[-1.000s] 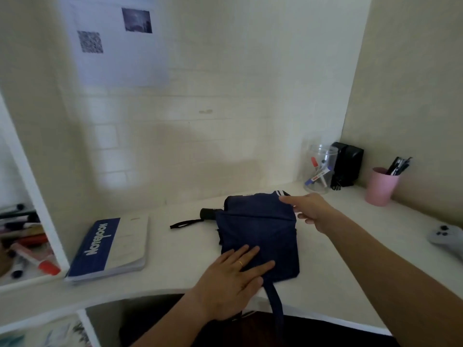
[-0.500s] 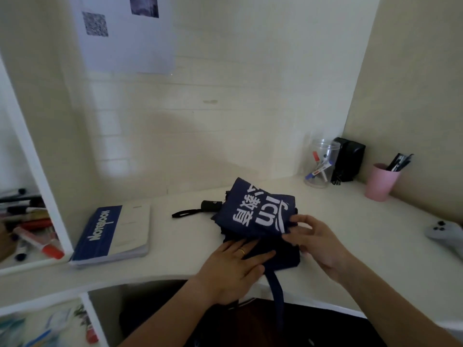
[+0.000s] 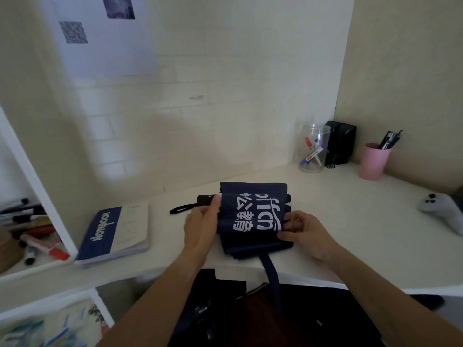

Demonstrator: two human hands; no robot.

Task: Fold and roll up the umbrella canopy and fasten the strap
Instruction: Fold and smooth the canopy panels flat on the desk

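Observation:
A navy umbrella canopy (image 3: pixel 253 211) with white lettering lies folded on the white desk (image 3: pixel 350 221) in front of me. Its black handle (image 3: pixel 205 199) with a wrist loop (image 3: pixel 180 209) sticks out to the left. A navy strap (image 3: pixel 271 271) hangs from the canopy's near edge over the desk's front. My left hand (image 3: pixel 200 229) grips the canopy's left side by the handle. My right hand (image 3: pixel 305 234) pinches its right side, fingers tucked under the lettered flap.
A blue notebook (image 3: pixel 112 231) lies left of the umbrella. Behind right stand a clear jar of markers (image 3: pixel 313 149), a black box (image 3: pixel 340 142) and a pink pen cup (image 3: pixel 373 161). A grey game controller (image 3: pixel 443 209) sits far right. Markers fill a shelf (image 3: pixel 32 234) at left.
My right hand folded the far flap of the canopy toward me, showing the white lettering. My left hand moved from pressing flat on the near part to gripping the left side.

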